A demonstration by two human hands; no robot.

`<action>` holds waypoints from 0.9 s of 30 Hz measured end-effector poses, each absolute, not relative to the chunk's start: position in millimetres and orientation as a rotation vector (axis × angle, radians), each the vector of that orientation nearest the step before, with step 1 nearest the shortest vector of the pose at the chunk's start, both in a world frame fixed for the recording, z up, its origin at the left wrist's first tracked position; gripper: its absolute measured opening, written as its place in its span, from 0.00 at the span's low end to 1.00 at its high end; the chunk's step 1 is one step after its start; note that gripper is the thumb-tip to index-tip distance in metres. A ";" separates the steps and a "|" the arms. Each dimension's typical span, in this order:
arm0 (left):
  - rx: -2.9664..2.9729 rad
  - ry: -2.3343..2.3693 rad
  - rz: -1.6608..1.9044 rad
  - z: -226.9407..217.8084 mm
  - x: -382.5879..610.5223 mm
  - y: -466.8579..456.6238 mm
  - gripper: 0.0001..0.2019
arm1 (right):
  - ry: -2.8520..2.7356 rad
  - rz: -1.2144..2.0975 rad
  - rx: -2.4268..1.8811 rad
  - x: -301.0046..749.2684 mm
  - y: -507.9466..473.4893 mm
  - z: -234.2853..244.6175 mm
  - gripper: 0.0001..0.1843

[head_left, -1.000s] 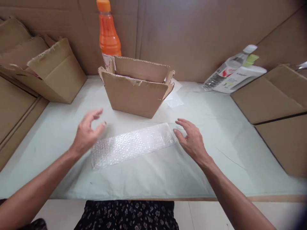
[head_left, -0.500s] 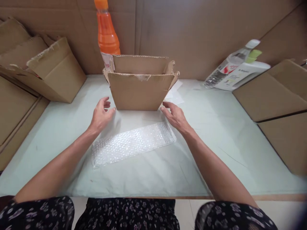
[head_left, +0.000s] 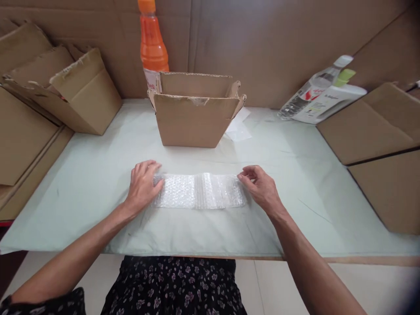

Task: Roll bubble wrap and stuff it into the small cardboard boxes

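Observation:
A clear strip of bubble wrap (head_left: 179, 192) lies flat across the cloth in front of me, with upright creases near its middle. My left hand (head_left: 142, 186) rests at its left end, thumb on the wrap and fingers apart from it, open. At the upper right corner, my right hand (head_left: 260, 186) pinches the wrap's edge between thumb and fingertips. Behind the strip stands an open-topped cardboard box (head_left: 195, 122), touched by neither hand; its inside bottom is hidden.
An orange drink bottle (head_left: 153, 48) stands behind the box. More cardboard boxes line the left (head_left: 88, 92) and right (head_left: 364, 131) sides. A clear bottle (head_left: 315, 89) and a white bottle (head_left: 328, 105) lean at the back right. White sheets (head_left: 239, 127) lie beside the middle box.
Both hands have left the sides of the cardboard box and come nearer to me, onto the bubble wrap. The wrap, slanted before, now lies straighter, shorter and creased in the middle.

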State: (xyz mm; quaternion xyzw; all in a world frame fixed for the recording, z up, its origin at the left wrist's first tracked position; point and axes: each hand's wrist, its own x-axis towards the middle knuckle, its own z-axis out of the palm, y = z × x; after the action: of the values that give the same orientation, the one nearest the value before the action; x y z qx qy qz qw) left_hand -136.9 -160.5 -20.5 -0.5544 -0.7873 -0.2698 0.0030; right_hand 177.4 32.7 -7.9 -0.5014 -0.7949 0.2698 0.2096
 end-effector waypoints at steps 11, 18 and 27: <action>-2.311 -2.206 -0.745 -13.0 -111.1 -176.2 0.11 | -2.282 0.719 -1.491 186.4 22.4 -5.8 0.12; -1.967 -2.769 -1.773 22.8 -113.5 -171.1 0.13 | -1.904 1.339 -1.201 162.4 -8.5 48.4 0.21; -1.659 -3.067 -1.962 24.0 -117.1 -161.3 0.32 | -1.935 1.780 -0.715 49.1 -49.3 36.4 0.20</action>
State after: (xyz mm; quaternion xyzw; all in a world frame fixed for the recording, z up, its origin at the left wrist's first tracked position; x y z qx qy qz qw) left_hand -117.1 -161.3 24.0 -0.3770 -0.6968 -0.4458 -0.4166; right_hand 49.1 -49.3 36.4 -0.2567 -0.6948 0.6392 0.2068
